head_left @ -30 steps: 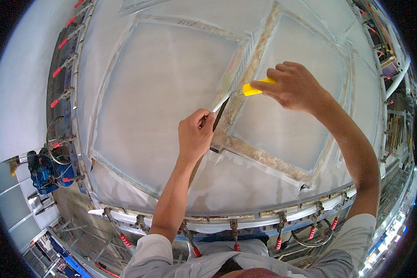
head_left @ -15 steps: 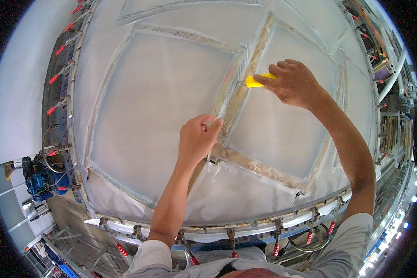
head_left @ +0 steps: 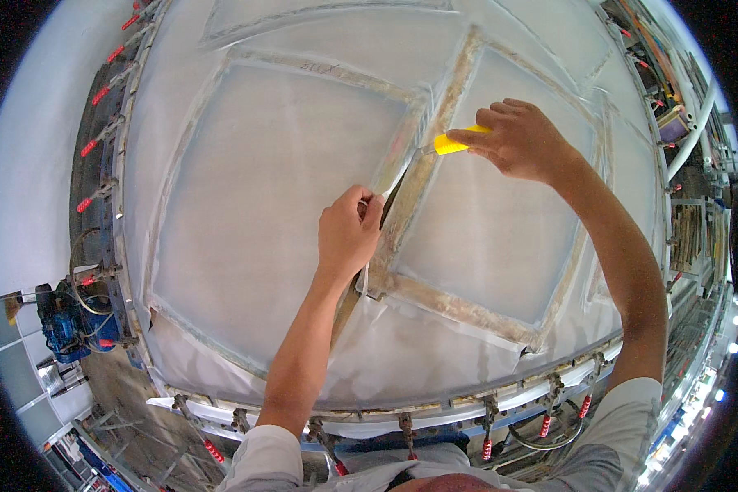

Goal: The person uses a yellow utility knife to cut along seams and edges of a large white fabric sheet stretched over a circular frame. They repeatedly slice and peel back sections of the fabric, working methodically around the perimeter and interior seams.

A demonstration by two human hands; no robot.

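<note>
Dark gap (head_left: 392, 205) is back, white strip (head_left: 396, 180) looks freer: our left hand (head_left: 350, 225) pinches it, right hand (head_left: 519, 139) grips yellow knife (head_left: 449, 144).

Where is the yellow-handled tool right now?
In the head view, the yellow-handled tool is right of centre in the upper half, held in the right hand, its tip by the long brown-stained bar.

The right grip (head_left: 517, 140) hides the rear of the yellow-handled tool (head_left: 449, 145), its tip indistinct.
</note>
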